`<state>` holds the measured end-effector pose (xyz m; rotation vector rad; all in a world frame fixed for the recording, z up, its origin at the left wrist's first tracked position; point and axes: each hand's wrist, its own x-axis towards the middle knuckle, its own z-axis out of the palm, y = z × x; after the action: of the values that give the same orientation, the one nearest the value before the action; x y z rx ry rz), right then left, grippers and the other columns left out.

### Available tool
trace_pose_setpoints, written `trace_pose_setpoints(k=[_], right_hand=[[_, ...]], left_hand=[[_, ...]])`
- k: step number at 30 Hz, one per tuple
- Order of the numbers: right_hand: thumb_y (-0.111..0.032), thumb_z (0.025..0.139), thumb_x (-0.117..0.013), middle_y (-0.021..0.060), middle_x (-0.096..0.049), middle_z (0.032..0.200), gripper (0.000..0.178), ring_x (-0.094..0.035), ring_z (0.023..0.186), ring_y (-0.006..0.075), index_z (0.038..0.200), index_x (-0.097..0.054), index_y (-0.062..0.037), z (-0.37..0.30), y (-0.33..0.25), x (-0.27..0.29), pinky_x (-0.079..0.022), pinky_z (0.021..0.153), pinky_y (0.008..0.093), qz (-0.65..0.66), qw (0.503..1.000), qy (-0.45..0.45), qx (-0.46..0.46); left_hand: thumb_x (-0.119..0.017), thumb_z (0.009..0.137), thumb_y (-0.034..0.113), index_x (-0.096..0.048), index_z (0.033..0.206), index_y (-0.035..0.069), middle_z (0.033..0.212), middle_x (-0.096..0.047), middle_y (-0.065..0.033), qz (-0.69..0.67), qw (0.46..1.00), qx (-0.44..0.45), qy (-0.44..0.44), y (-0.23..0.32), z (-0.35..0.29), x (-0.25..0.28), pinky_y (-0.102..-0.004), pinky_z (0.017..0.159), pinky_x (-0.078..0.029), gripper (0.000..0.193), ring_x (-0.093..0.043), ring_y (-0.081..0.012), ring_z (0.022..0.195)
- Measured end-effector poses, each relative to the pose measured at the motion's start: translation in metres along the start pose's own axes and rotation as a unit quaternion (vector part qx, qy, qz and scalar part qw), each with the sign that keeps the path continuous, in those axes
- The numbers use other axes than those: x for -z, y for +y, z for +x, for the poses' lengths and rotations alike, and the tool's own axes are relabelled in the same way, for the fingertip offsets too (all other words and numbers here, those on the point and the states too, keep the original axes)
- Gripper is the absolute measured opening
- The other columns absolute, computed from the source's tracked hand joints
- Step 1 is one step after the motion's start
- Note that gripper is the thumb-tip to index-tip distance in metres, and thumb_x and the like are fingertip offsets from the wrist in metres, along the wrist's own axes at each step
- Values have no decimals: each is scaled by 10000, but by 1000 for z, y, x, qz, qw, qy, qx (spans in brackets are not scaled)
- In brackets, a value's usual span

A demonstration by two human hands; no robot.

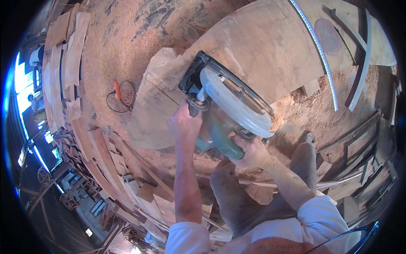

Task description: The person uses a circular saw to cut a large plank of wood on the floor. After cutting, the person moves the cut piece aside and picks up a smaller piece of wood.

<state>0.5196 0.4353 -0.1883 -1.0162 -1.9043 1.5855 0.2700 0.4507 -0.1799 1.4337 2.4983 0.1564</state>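
A circular saw (235,100) with a pale rounded blade guard, a black base plate and a green body rests on a large light wooden board (241,46). My left hand (186,120) is closed around the saw's dark front knob. My right hand (252,152) is wrapped round its green rear handle. Fine sawdust (279,111) shows at the right end of the guard, by the board's near edge. The blade itself is mostly hidden by the guard and base. A dark straight line (163,91) runs across the board left of the saw.
A white measuring tape (318,41) and a bent grey strip (363,63) lie over the board's right part. An orange cord connector (117,90) with a looped black cable sits on the dusty floor to the left. Stacked planks (101,154) flank me on both sides.
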Motion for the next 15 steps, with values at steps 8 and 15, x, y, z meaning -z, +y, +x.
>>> trace_pose_setpoints(k=[8,15], right_hand=[[-146,743,-857,93,-720,936,359,-733,854,319,1085,-759,-97,6,-1,-1,-565,785,456,-12,1000,5,15],[-161,730,-869,102,-716,936,380,-728,847,338,1082,-749,-86,13,-2,-4,-568,784,459,-15,1000,4,21]], left_hand=[[-878,826,370,-715,1108,174,908,-781,-145,-3,1000,8,3,1,6,1,-541,738,-586,380,-757,-420,865],[-865,839,352,-707,1125,175,910,-781,-148,20,1000,7,-16,-2,12,7,-553,728,-580,372,-752,-432,866]])
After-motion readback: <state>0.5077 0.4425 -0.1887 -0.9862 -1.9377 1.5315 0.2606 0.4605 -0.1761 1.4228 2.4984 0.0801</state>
